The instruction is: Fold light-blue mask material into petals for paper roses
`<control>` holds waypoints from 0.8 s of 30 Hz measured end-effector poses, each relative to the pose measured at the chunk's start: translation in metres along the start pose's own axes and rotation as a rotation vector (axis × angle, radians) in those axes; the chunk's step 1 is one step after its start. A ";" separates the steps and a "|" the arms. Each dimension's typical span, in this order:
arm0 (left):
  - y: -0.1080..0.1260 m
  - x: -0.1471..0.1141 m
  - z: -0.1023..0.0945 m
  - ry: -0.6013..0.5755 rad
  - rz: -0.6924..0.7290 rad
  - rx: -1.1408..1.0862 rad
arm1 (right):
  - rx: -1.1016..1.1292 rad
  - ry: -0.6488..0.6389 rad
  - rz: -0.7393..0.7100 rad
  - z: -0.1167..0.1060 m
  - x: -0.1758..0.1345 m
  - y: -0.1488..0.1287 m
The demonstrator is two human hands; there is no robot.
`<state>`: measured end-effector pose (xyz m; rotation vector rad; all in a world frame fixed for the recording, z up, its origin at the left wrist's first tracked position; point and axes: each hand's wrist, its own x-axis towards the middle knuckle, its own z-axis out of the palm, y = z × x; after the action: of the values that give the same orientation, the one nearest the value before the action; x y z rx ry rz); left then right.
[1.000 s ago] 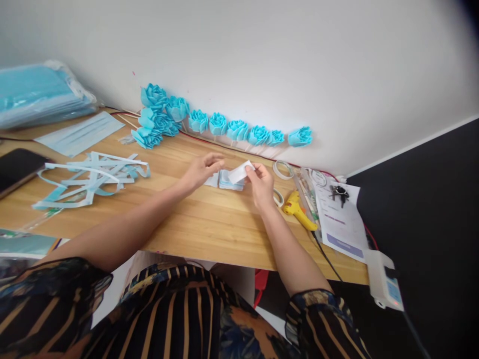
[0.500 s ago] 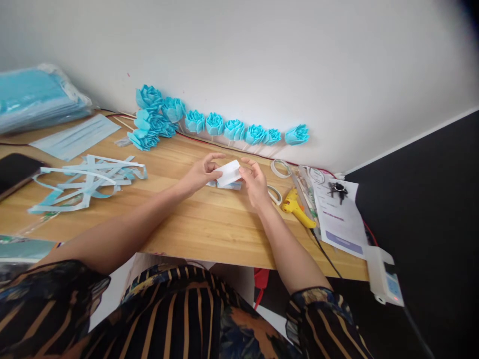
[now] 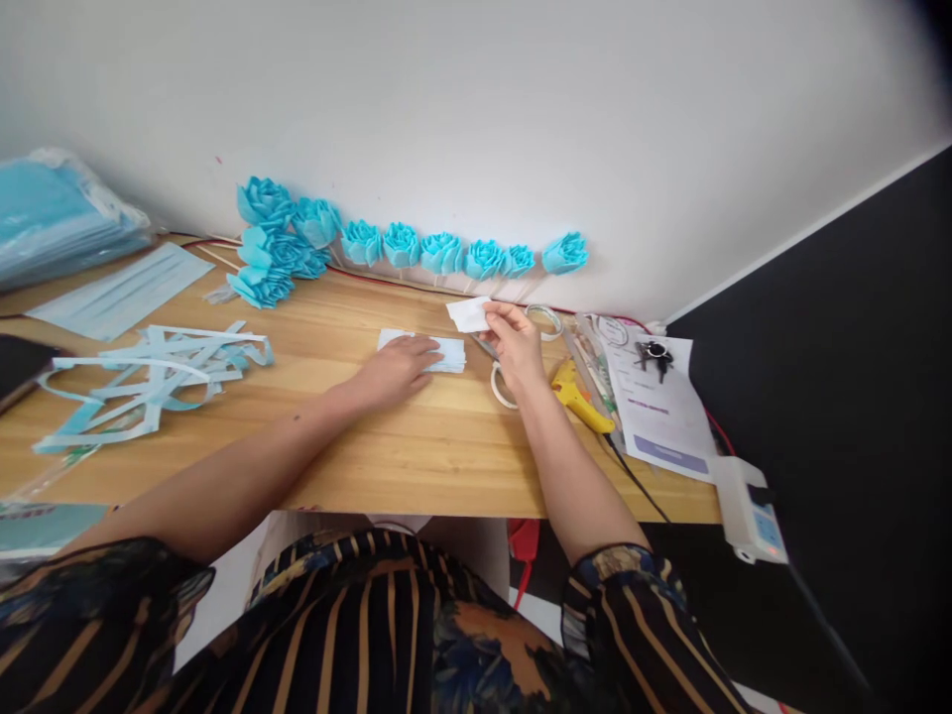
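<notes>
Between the thumb and fingers of my right hand [image 3: 516,342] is a small white piece of fabric [image 3: 468,314], raised a little over the table. My left hand [image 3: 402,371] lies flat, fingers stretched out, on pale blue-white pieces of fabric [image 3: 450,355] on the wood. A roll of white tape [image 3: 504,387] lies partly hidden by my right hand, and a second tape roll [image 3: 544,321] is just behind it. To the right of my right wrist lies a yellow glue gun [image 3: 578,395].
Blue fabric flowers [image 3: 441,254] on sticks line the wall. At left are a tangle of blue-white strips [image 3: 153,380], a flat mask sheet [image 3: 123,290], a bagged mask stack [image 3: 63,223] and a phone [image 3: 24,369]. Keys [image 3: 654,359] rest on a printed paper [image 3: 658,421]; a power strip [image 3: 751,511] sits beyond.
My left hand has let go of the white piece and come down flat on the pieces on the table. My right hand keeps the white piece. The whole view has shifted slightly.
</notes>
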<state>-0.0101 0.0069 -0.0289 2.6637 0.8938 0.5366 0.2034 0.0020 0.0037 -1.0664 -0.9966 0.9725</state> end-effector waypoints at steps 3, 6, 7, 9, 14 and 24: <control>0.001 -0.002 0.002 -0.022 0.044 0.097 | -0.024 -0.016 0.018 0.001 -0.001 0.003; 0.002 -0.003 -0.001 -0.014 0.097 0.144 | -0.039 -0.010 0.033 0.003 -0.001 0.003; 0.004 -0.003 -0.003 -0.016 0.114 0.152 | -0.034 -0.010 0.043 0.004 0.000 0.001; 0.009 -0.003 -0.008 -0.040 0.136 0.153 | -0.022 -0.017 0.069 0.005 -0.001 -0.005; 0.025 -0.008 -0.031 -0.192 0.154 0.006 | -0.001 -0.105 0.105 0.008 -0.021 -0.028; -0.017 -0.011 -0.074 0.103 -0.221 -0.236 | -0.133 -0.108 0.205 0.004 -0.072 0.005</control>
<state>-0.0588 0.0233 0.0275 2.3098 1.0667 0.6840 0.1810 -0.0646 -0.0119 -1.2561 -1.0668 1.1526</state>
